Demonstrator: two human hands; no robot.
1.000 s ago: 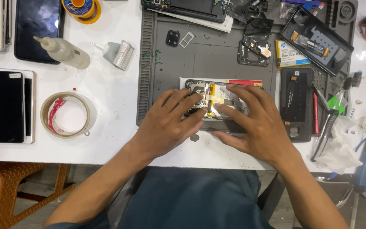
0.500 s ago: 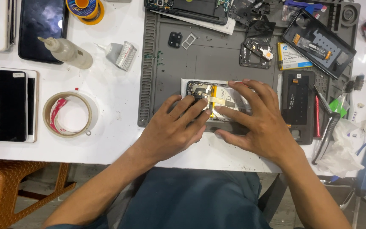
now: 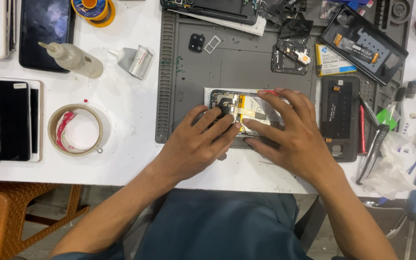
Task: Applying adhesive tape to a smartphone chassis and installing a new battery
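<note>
Hands barely shifted, left hand and right hand fingers spread flat on opened phone, yellow-blue box behind

Matt grey rubber mat, glossy white table (scuffed), paper tape roll

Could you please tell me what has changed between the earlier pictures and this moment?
Very little. Both hands stay pressed on the opened phone on the grey mat; the left hand and right hand only shift their fingers slightly. The tape roll and glue bottle are unmoved.
</note>
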